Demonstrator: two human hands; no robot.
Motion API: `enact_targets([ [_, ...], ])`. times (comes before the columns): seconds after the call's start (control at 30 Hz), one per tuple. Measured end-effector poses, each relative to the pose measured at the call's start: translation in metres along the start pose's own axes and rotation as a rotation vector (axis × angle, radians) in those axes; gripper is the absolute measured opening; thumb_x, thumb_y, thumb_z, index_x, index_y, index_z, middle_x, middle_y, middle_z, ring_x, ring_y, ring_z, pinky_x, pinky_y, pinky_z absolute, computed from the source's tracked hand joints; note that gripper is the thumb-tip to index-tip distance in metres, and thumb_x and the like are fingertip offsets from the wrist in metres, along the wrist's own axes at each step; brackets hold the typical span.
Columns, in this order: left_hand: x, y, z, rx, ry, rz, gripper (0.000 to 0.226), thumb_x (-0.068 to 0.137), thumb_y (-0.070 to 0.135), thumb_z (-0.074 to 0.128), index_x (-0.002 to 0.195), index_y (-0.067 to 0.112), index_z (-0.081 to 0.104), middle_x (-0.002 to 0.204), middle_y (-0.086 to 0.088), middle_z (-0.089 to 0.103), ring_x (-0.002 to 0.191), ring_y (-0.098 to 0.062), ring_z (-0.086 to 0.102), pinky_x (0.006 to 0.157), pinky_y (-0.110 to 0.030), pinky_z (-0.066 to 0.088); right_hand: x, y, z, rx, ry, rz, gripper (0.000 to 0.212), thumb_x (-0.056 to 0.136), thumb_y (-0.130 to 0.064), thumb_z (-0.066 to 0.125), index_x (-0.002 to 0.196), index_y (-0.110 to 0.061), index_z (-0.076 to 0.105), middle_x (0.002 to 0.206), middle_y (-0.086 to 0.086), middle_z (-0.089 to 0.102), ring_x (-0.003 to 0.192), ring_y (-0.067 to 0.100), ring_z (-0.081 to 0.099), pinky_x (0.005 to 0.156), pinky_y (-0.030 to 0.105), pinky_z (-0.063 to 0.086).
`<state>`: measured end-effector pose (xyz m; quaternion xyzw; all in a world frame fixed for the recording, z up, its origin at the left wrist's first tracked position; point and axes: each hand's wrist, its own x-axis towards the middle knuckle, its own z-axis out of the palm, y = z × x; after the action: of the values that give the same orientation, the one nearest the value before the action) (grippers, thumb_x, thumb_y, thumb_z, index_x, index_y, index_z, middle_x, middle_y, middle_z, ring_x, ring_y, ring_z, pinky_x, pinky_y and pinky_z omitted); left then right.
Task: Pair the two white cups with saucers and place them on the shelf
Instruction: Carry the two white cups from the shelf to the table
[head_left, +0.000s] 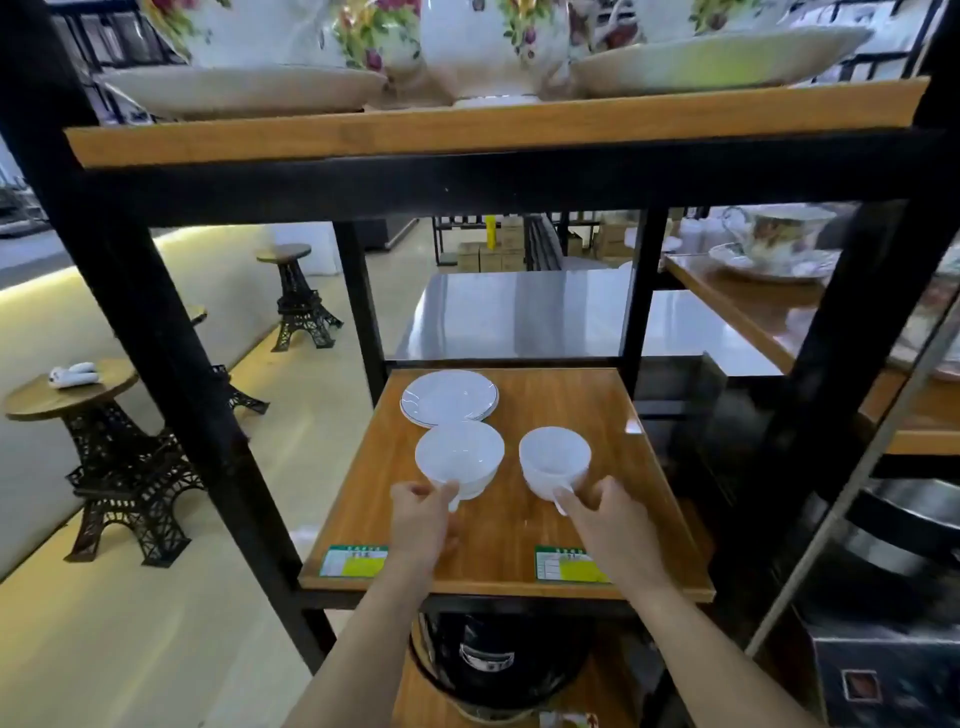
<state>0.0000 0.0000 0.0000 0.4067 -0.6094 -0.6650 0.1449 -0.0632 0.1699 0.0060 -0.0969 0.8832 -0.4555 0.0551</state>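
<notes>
Both hands at the handles of two white cups on the wooden shelf, saucers stacked just behind.

The left hand (423, 512) has its grip pinched narrow on the handle of the left cup (460, 460); the right hand (605, 512) does likewise with the right cup (555, 460). Both handles point toward the near edge, probably because that is the easy side to take them from. The saucers (448, 397) lie at the far left of the shelf (519, 530), their near rim just behind the left cup, likely waiting to be paired. Fingers cover both handles, so whether either cup is lifted is unclear. How many saucers are stacked cannot be counted, and the price labels (353, 561) on the near edge are unreadable.
</notes>
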Motion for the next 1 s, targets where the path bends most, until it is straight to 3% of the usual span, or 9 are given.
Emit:
enact_targets([
  [0.13,-0.005,0.005,-0.001,-0.132,-0.127,-0.157,0.022,0.093,0.026,0.052,0.099,0.006,0.058,0.102,-0.013,0.060,0.089,-0.026,0.064,0.068,-0.039,0.058,0.004,-0.005,0.000,0.363,-0.241,0.246,0.028,0.092,-0.034,0.052,0.111,-0.012,0.053,0.079,0.013,0.064,0.056,0.018,0.058,0.045,0.025,0.047],
  [0.27,-0.009,0.011,0.002,-0.006,-0.073,-0.090,0.032,0.096,0.025,0.046,0.078,0.005,0.063,0.094,-0.012,0.065,0.095,-0.024,0.063,0.089,-0.038,0.054,0.004,-0.014,0.000,0.614,-0.372,0.405,0.029,0.097,-0.028,0.046,0.106,-0.001,0.054,0.107,0.023,0.060,0.083,0.026,0.065,0.055,0.032,0.057],
  [0.33,-0.008,0.014,0.003,-0.060,-0.053,-0.093,0.030,0.096,0.023,0.048,0.087,0.000,0.064,0.092,-0.011,0.063,0.087,-0.020,0.063,0.084,-0.033,0.054,0.004,-0.016,0.003,0.627,-0.328,0.375,0.034,0.099,-0.028,0.041,0.116,0.000,0.049,0.108,0.022,0.057,0.087,0.026,0.064,0.056,0.031,0.057],
  [0.4,-0.010,0.019,0.001,-0.208,-0.078,-0.136,0.035,0.095,0.021,0.051,0.115,-0.006,0.059,0.098,-0.011,0.061,0.075,-0.015,0.061,0.071,-0.023,0.055,0.005,-0.017,0.007,0.611,-0.252,0.363,0.041,0.100,-0.030,0.038,0.128,-0.002,0.044,0.105,0.022,0.059,0.083,0.025,0.065,0.057,0.029,0.056],
  [0.5,-0.017,0.019,-0.004,-0.318,-0.093,-0.160,0.044,0.095,0.022,0.053,0.129,-0.005,0.049,0.111,-0.012,0.059,0.074,-0.015,0.060,0.076,-0.023,0.054,0.000,-0.014,0.008,0.595,-0.150,0.316,0.044,0.100,-0.033,0.035,0.132,-0.004,0.044,0.093,0.019,0.059,0.074,0.023,0.063,0.057,0.026,0.053],
  [0.6,-0.031,0.014,-0.011,-0.199,-0.075,-0.104,0.026,0.094,0.026,0.052,0.090,0.003,0.063,0.084,-0.004,0.058,0.084,-0.019,0.060,0.093,-0.033,0.050,-0.019,-0.014,0.005,0.530,-0.080,0.229,0.040,0.099,-0.035,0.034,0.124,-0.008,0.050,0.080,0.011,0.056,0.066,0.018,0.057,0.055,0.023,0.049],
  [0.67,-0.042,0.011,-0.020,-0.117,-0.046,-0.080,0.036,0.094,0.030,0.052,0.065,0.009,0.055,0.078,-0.003,0.058,0.097,-0.023,0.062,0.105,-0.042,0.042,-0.036,-0.018,0.003,0.552,-0.036,0.224,0.032,0.099,-0.036,0.034,0.113,-0.014,0.053,0.077,0.009,0.055,0.064,0.016,0.056,0.057,0.023,0.048],
  [0.83,-0.073,-0.003,-0.043,-0.199,-0.109,-0.036,0.028,0.094,0.022,0.054,0.073,0.005,0.054,0.078,-0.006,0.056,0.089,-0.020,0.060,0.100,-0.036,0.045,-0.097,-0.023,-0.010,0.624,0.106,0.128,0.023,0.099,-0.033,0.037,0.084,-0.031,0.053,0.067,0.004,0.049,0.060,0.012,0.049,0.058,0.025,0.046],
  [1.0,-0.116,-0.020,-0.061,-0.237,-0.209,-0.050,0.023,0.094,0.017,0.053,0.075,0.004,0.051,0.058,0.000,0.056,0.068,-0.012,0.055,0.091,-0.029,0.044,-0.169,-0.013,-0.024,0.667,0.284,0.143,0.024,0.099,-0.031,0.038,0.087,-0.025,0.058,0.068,0.005,0.050,0.059,0.014,0.050,0.057,0.027,0.045],
])
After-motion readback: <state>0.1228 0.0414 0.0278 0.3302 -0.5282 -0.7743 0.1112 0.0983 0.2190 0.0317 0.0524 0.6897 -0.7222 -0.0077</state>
